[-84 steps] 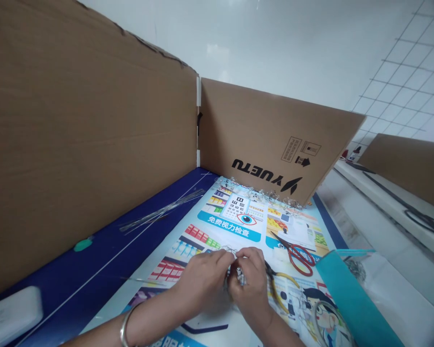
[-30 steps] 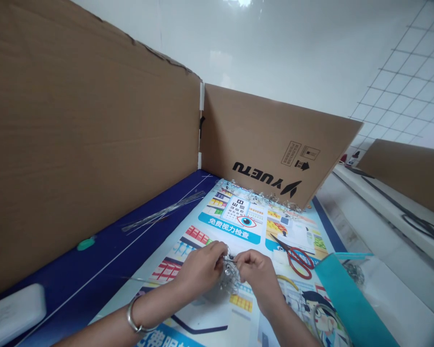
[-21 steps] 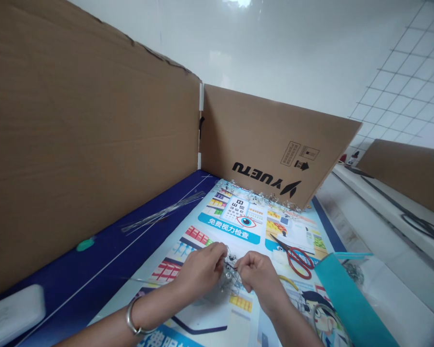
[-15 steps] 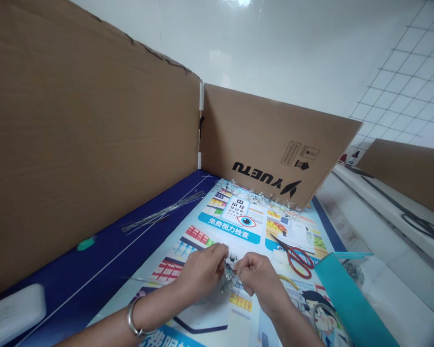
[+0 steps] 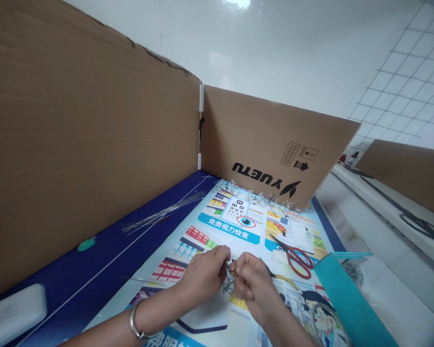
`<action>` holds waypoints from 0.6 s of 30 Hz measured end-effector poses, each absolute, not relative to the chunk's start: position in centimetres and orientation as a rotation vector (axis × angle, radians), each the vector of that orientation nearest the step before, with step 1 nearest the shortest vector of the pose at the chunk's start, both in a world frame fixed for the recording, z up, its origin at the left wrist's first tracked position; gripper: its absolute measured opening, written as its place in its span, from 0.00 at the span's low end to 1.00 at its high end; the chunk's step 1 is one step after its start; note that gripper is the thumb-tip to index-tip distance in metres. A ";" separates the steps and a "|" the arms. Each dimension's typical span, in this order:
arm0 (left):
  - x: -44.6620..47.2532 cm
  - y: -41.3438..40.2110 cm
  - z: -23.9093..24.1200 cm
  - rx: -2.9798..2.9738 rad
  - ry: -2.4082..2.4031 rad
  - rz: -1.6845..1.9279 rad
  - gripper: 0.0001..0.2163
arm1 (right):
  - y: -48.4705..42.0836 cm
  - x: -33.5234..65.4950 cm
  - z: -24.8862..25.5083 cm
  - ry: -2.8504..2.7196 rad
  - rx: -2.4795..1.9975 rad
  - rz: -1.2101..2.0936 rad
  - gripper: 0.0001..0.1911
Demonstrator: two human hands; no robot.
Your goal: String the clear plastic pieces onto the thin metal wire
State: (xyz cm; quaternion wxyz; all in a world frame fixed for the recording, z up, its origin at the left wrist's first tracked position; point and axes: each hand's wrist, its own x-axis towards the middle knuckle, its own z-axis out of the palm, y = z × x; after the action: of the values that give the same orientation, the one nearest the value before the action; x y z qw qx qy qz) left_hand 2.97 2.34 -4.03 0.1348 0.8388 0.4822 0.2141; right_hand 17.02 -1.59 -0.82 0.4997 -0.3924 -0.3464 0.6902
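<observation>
My left hand [image 5: 208,270], with a silver bangle [image 5: 133,322] on its wrist, pinches a thin wire piece with clear beads [image 5: 228,284]. Fingertips nearly meeting it, my right hand [image 5: 255,284] is closed in a pinch on the same beaded wire. Much of the piece is hidden behind the fingers. Just beyond the right hand lies a tool with a yellow handle [image 5: 285,279], partly covered. Scissors with red handles [image 5: 299,261] rest open farther right on the printed poster [image 5: 188,299].
Cardboard panels [image 5: 267,140] wall the left and back. Small clear and wire bits [image 5: 264,198] line the back panel's foot. Straight wires [image 5: 166,212] lie on the blue surface at left, near a white case [image 5: 18,311]. A teal box [image 5: 354,299] stands at right.
My right hand has moved slightly left and its fingers have closed in against my left hand's fingertips. More of the yellow-handled tool shows now.
</observation>
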 end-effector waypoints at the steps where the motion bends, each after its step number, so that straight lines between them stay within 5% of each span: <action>1: 2.9 2.4 -4.0 2.429 1.391 0.628 0.06 | -1.5 17.0 -0.9 -0.881 -1.005 1.645 0.03; 9: 2.5 2.2 -2.7 2.354 1.363 0.680 0.07 | -1.3 17.5 -2.6 -1.436 -1.450 1.064 0.05; 18: 2.4 2.4 -2.0 2.179 1.305 0.800 0.07 | -1.0 17.6 -1.3 -1.340 -1.420 1.200 0.04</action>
State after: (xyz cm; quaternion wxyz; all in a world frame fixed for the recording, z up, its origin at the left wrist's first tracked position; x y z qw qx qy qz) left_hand 2.40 2.36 -2.00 0.2371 0.7949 0.4762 0.2918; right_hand 17.57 -1.03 -1.29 0.4121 -0.5646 -0.5327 0.4771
